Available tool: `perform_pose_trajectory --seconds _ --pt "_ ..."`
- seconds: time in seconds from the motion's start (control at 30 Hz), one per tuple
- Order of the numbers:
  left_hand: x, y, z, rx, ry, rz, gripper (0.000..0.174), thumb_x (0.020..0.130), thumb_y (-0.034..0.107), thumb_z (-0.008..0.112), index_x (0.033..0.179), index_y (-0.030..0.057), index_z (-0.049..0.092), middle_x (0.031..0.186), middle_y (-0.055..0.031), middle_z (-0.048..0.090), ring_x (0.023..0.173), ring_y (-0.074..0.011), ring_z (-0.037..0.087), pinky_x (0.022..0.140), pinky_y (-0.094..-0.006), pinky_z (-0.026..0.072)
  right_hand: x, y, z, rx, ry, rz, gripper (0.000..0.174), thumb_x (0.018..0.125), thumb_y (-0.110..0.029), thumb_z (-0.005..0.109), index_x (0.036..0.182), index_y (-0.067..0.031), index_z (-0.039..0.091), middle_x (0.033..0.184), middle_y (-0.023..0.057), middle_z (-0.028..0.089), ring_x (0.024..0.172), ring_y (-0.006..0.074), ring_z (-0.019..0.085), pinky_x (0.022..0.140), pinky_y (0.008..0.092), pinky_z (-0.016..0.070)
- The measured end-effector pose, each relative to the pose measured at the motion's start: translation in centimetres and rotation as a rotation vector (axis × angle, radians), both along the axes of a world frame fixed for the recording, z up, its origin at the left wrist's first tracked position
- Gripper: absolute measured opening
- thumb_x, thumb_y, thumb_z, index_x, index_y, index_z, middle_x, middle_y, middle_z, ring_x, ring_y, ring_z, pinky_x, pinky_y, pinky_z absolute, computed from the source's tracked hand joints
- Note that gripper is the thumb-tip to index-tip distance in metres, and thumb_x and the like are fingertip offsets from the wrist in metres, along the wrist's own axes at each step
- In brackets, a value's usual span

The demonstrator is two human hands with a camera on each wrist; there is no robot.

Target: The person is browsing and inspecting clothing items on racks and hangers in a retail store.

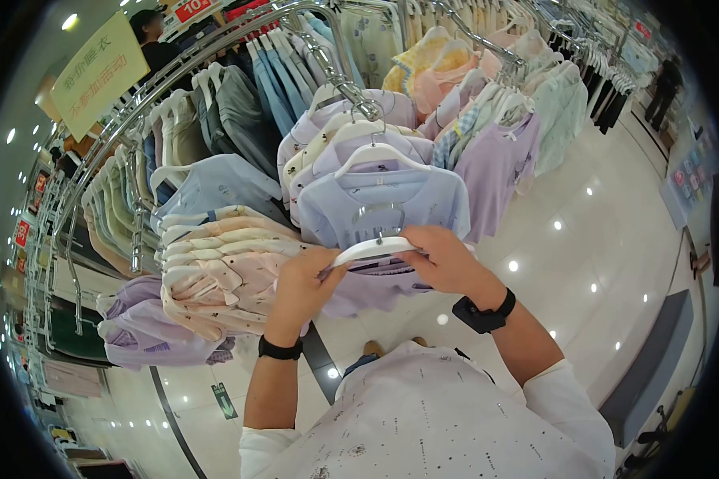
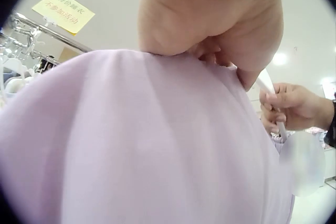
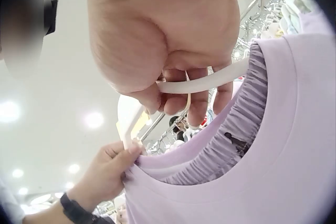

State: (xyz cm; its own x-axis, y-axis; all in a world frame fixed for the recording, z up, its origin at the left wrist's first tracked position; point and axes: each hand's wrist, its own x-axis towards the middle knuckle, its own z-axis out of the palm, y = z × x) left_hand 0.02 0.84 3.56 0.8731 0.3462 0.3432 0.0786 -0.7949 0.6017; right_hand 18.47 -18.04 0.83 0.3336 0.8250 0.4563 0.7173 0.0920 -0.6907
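Both hands hold a white hanger [image 1: 375, 250] that carries a lavender garment [image 1: 367, 289], in front of the body. The left hand [image 1: 302, 281] pinches the garment's neckline at the hanger's left end; in the right wrist view its thumb and fingers [image 3: 118, 166] grip the collar there. Curled round the hanger's other arm [image 3: 210, 81] is the right hand [image 1: 442, 259], its fingers showing below the bar. A gathered, darker lavender fabric [image 3: 231, 150] with a small dark print lies inside the neckline. Lavender cloth [image 2: 131, 140] fills most of the left wrist view.
A light blue top [image 1: 383, 195] on a white hanger hangs just beyond the hands. Peach printed garments [image 1: 216, 271] hang at the left, a lilac top [image 1: 499, 160] at the right. A curved metal rail [image 1: 176, 72] bears a yellow sign [image 1: 96, 76].
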Motion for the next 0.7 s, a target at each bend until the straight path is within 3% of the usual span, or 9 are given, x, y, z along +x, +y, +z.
perform_pose_trajectory --seconds 0.03,0.1,0.13,0.2,0.3,0.4,0.7 --pt "-0.2 0.2 -0.7 0.000 -0.003 0.012 0.017 0.084 0.017 0.078 0.096 0.0053 0.073 0.073 -0.0085 0.063 0.061 -0.0221 0.057 0.057 -0.0339 0.0448 0.0 -0.1 0.3 0.000 -0.003 0.012 0.018 0.089 -0.015 0.071 0.094 -0.0014 0.060 0.079 0.0145 0.058 0.072 0.0325 0.057 0.065 0.0413 0.0436" --pt "-0.6 0.8 -2.6 0.177 -0.121 0.022 0.023 0.082 0.025 0.080 0.096 0.0081 0.073 0.074 -0.0090 0.064 0.063 -0.0243 0.061 0.055 -0.0363 0.0463 0.2 -0.8 1.5 -0.074 0.193 0.073 0.014 0.090 -0.008 0.071 0.099 -0.0003 0.063 0.076 0.0114 0.054 0.065 0.0213 0.049 0.059 0.0356 0.0377" --pt "-0.9 1.0 -3.4 0.176 -0.126 0.037 0.023 0.082 0.025 0.080 0.096 0.0081 0.073 0.074 -0.0090 0.064 0.063 -0.0243 0.061 0.055 -0.0363 0.0463 0.5 -1.2 1.7 -0.077 0.186 0.088 0.014 0.090 -0.008 0.071 0.099 -0.0003 0.063 0.076 0.0114 0.054 0.065 0.0213 0.049 0.059 0.0356 0.0377" --pt "-1.5 1.3 -4.9 0.179 -0.108 0.077 0.031 0.081 0.037 0.080 0.088 0.0089 0.069 0.071 -0.0091 0.062 0.062 -0.0258 0.062 0.053 -0.0378 0.0464 1.1 -1.9 2.1 -0.199 0.284 0.052 0.013 0.091 -0.007 0.070 0.098 0.0006 0.064 0.075 0.0072 0.053 0.064 0.0137 0.044 0.057 0.0316 0.0361" --pt "-2.3 1.7 -8.1 0.238 -0.031 0.107 0.041 0.079 0.045 0.079 0.079 0.0081 0.061 0.067 -0.0091 0.060 0.058 -0.0277 0.060 0.051 -0.0381 0.0453 1.6 -2.4 2.9 -0.286 0.334 0.058 0.014 0.092 -0.008 0.070 0.101 0.0014 0.065 0.076 0.0037 0.053 0.065 0.0088 0.044 0.058 0.0292 0.0379" --pt "-2.1 1.5 -9.4 0.238 -0.071 0.090 0.050 0.078 0.052 0.078 0.073 0.0082 0.054 0.064 -0.0092 0.057 0.055 -0.0292 0.058 0.051 -0.0392 0.0450 1.5 -2.6 4.4 -0.197 0.455 0.105 0.016 0.093 -0.009 0.069 0.106 0.0009 0.066 0.080 0.0023 0.059 0.070 0.0087 0.049 0.063 0.0267 0.0419" --pt "-2.7 1.3 -11.0 0.231 -0.155 0.199 0.046 0.081 0.048 0.077 0.073 0.0082 0.056 0.062 -0.0104 0.056 0.055 -0.0294 0.057 0.050 -0.0389 0.0444 3.9 -4.5 4.3 -0.204 0.419 0.020 0.022 0.095 -0.014 0.068 0.114 -0.0025 0.067 0.085 0.0035 0.063 0.078 0.0106 0.052 0.073 0.0272 0.0453"
